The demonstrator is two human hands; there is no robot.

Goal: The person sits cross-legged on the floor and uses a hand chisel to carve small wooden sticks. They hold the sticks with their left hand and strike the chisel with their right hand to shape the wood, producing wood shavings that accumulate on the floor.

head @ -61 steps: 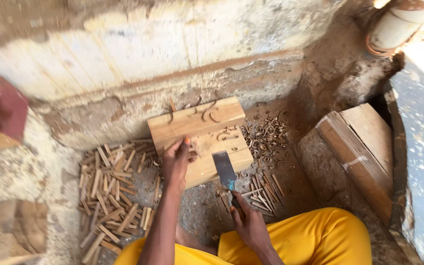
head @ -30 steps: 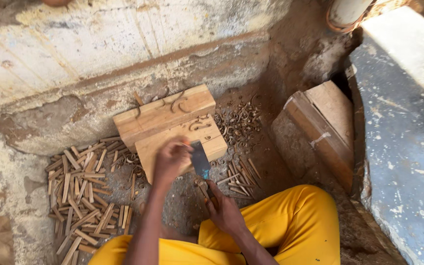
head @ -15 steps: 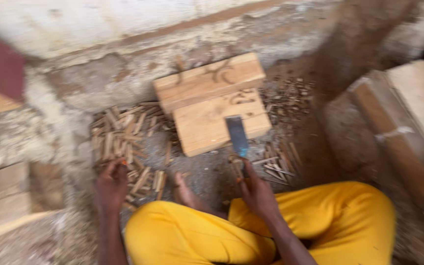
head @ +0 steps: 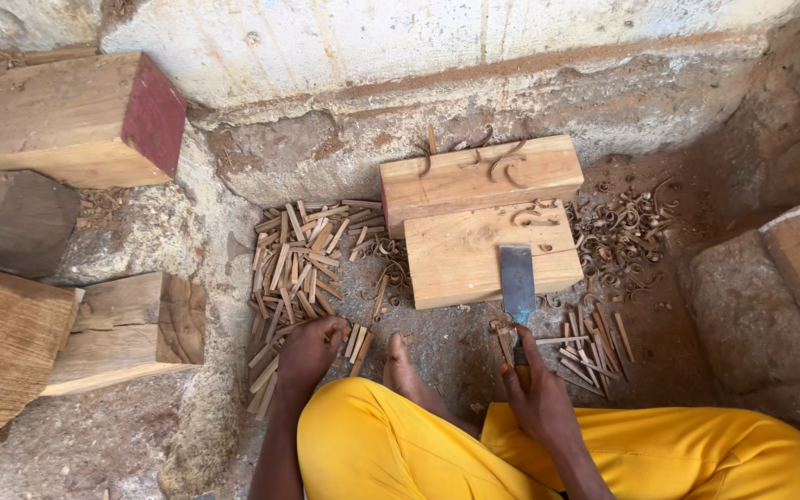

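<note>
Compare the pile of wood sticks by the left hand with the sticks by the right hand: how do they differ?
The left pile of sticks is large and heaped in many directions; the right group of sticks is small and lies mostly parallel. The left hand rests on the left pile; the right hand, beside the right group, holds a chisel. Both are short pale wooden strips on the ground.

Hands: 2, left hand (head: 310,347) and right hand (head: 537,396)
Chisel (head: 517,282): 1
Pale wood blocks in the middle: 2, back block (head: 479,181) and front block (head: 474,259)
Big wood blocks on the left: 5, one with a red end (head: 67,116)
Stick piles: 2, large pile (head: 298,264) and small pile (head: 590,352); sticks too many to count
Curled shavings (head: 622,227): too many to count
Bare foot (head: 405,366): 1
</note>
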